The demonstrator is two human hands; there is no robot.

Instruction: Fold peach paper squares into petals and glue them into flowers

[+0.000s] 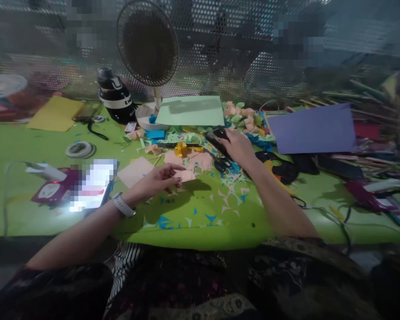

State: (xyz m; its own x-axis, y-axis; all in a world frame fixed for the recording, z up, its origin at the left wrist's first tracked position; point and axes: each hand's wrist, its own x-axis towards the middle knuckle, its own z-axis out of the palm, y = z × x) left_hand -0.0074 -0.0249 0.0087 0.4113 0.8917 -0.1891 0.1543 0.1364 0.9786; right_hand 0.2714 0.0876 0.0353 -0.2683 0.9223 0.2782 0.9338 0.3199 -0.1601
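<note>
My left hand, with a pale watch on its wrist, is low over the green tabletop and pinches a small piece of pink paper. Beside that wrist lies a larger pink paper square. Farther forward on the right, my right hand is closed around a black tool that looks like a stapler; my fingers hide part of it. Black-handled scissors rest just below this hand. Cut pink paper shapes lie between my two hands.
Paper scraps litter the table in front of me. Paper flowers are heaped behind my right hand. Around them are a green sheet, a purple sheet, a fan, a black bottle, tape and a lit phone.
</note>
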